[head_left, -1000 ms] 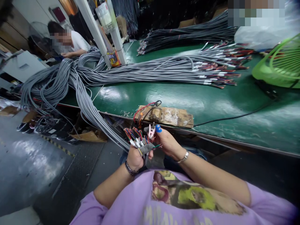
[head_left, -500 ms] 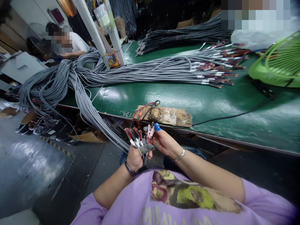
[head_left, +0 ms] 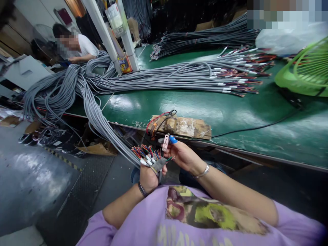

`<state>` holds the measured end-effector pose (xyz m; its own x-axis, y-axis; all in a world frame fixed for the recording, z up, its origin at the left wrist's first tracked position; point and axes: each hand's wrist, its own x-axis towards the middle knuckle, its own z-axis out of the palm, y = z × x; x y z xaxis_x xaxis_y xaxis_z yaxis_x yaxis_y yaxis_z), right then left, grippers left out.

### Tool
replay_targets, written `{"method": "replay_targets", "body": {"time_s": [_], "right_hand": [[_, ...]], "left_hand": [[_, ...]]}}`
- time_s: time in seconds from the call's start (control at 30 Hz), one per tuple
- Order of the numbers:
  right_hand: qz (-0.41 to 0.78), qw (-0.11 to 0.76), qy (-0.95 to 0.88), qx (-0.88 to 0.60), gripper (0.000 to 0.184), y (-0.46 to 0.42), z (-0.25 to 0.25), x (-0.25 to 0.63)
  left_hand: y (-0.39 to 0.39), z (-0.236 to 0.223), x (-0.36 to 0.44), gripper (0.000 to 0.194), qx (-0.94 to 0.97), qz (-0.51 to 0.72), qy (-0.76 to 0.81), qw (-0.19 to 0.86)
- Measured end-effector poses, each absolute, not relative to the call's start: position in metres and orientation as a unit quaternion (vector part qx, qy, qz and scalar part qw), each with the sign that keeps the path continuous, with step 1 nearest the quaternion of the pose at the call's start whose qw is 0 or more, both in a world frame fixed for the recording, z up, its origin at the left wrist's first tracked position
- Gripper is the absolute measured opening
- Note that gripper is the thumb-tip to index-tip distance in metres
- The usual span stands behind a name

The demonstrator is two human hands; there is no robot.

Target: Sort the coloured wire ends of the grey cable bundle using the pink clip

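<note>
My left hand (head_left: 149,177) is closed around the end of a bundle of grey cables (head_left: 110,131). Above its fingers fan out thin coloured wires (head_left: 143,150), with white sleeves (head_left: 148,161) at their base. A grey wrap (head_left: 159,164) covers the thumb, and a few green-tipped wires (head_left: 170,159) stick out just past it. Between the fingers of my right hand (head_left: 183,153) is a small pale pink hand tool (head_left: 165,142) with slots, its exact kind unclear. A blue cover (head_left: 173,139) sits on one right fingertip. The tool is close to the wires but apart from them.
On the green table (head_left: 143,106) lie a long pile of grey cables (head_left: 164,80) and darker cables (head_left: 205,39). A wooden block (head_left: 189,127) with wires sits at the near edge. A green fan (head_left: 304,70) stands right; a co-worker (head_left: 85,48) sits far left.
My right hand has drawn slightly away from the wire ends, and the pink tool has turned more upright. The bundle in my left hand has tilted a little to the left.
</note>
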<state>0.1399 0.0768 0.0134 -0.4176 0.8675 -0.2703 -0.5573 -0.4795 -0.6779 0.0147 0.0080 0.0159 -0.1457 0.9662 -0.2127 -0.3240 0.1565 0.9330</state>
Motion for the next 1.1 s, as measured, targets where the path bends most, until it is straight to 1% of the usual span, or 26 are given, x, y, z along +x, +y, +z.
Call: {"method": "replay_targets", "body": {"time_s": [0.13, 0.2, 0.33, 0.4, 0.57, 0.67, 0.77, 0.87, 0.93, 1.0, 1.1], "right_hand": [[0.673, 0.510, -0.352, -0.404, 0.042, 0.075, 0.010, 0.140], [0.654, 0.517, -0.366, -0.414, 0.046, 0.075, 0.008, 0.139], [0.764, 0.455, -0.317, -0.329, 0.054, 0.078, 0.010, 0.135], [0.800, 0.438, -0.282, -0.297, 0.055, 0.080, 0.012, 0.133], [0.807, 0.466, -0.222, -0.289, 0.048, 0.082, 0.015, 0.128], [0.807, 0.468, -0.209, -0.292, 0.046, 0.080, 0.014, 0.129], [0.831, 0.423, -0.225, -0.281, 0.050, 0.076, 0.013, 0.136], [0.858, 0.329, -0.257, -0.299, 0.054, 0.075, 0.013, 0.148], [0.858, 0.278, -0.288, -0.322, 0.053, 0.075, 0.015, 0.155], [0.846, 0.253, -0.329, -0.336, 0.048, 0.076, 0.017, 0.160], [0.811, 0.253, -0.408, -0.336, 0.040, 0.076, 0.019, 0.163]], "left_hand": [[0.013, 0.018, 0.017, 0.030, 0.316, 0.580, 0.507, 0.553], [0.015, 0.018, 0.018, 0.030, 0.320, 0.583, 0.508, 0.548], [0.017, 0.018, 0.019, 0.029, 0.329, 0.586, 0.504, 0.543], [0.017, 0.017, 0.019, 0.029, 0.335, 0.583, 0.502, 0.544], [0.016, 0.015, 0.019, 0.029, 0.332, 0.573, 0.501, 0.557], [0.015, 0.014, 0.019, 0.029, 0.331, 0.576, 0.500, 0.555], [0.014, 0.013, 0.017, 0.033, 0.335, 0.576, 0.505, 0.549], [0.011, 0.008, 0.013, 0.034, 0.345, 0.567, 0.506, 0.551], [0.008, 0.003, 0.011, 0.033, 0.361, 0.554, 0.503, 0.556], [0.006, 0.001, 0.008, 0.030, 0.380, 0.530, 0.506, 0.564], [0.003, 0.007, 0.006, 0.028, 0.407, 0.489, 0.519, 0.570]]}}
